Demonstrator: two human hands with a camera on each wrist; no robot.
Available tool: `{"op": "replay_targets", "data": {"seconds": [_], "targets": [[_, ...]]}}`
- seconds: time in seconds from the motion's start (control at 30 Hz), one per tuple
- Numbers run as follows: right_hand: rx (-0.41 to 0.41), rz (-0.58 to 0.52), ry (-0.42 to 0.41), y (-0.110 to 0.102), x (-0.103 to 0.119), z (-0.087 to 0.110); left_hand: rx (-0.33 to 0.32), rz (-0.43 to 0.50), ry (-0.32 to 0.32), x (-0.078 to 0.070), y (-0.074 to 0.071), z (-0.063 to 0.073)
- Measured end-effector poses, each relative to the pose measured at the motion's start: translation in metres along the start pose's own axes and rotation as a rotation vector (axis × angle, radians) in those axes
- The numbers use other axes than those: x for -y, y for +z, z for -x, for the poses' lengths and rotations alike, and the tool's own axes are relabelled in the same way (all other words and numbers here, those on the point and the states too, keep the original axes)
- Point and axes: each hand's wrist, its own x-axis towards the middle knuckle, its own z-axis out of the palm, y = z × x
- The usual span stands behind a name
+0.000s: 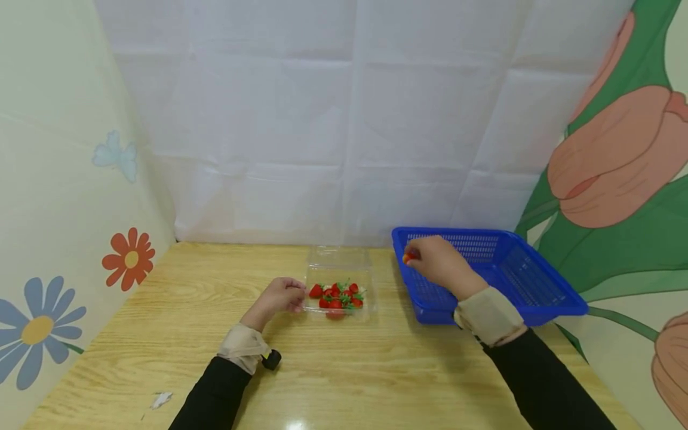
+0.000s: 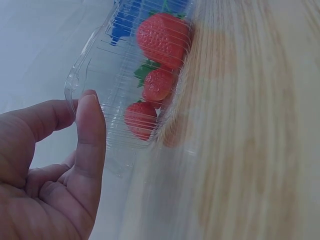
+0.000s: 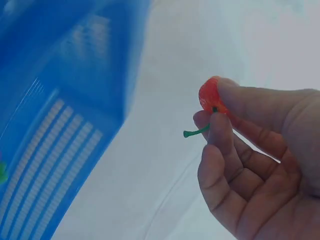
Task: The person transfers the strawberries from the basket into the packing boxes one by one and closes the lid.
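My left hand pinches the left rim of a clear plastic clamshell box between thumb and finger. Its lid stands open at the back. Several red strawberries with green leaves lie inside the box. Over the left side of a blue plastic basket, my right hand holds a small red cherry between thumb and fingertips. A green stem sticks out of the cherry below the thumb. Most of the basket's near inside is hidden by the right hand and arm.
Both things stand on a light wooden table, the basket to the right of the box. A white sheet hangs behind the table, and flower-printed panels flank it. A small white patch marks the table's front left.
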Motion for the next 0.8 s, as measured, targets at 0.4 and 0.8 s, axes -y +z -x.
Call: {"op": "replay_targets", "data": {"seconds": [0.4,0.8], "targets": [[0.038,-0.082,-0.099,0.060,0.060,-0.020,-0.009,0.009,-0.012,-0.003,0.002,0.001],[0.130,-0.104,-0.151,0.115,0.101,-0.057,0.007,0.011,0.012,-0.001,0.000,0.001]]}}
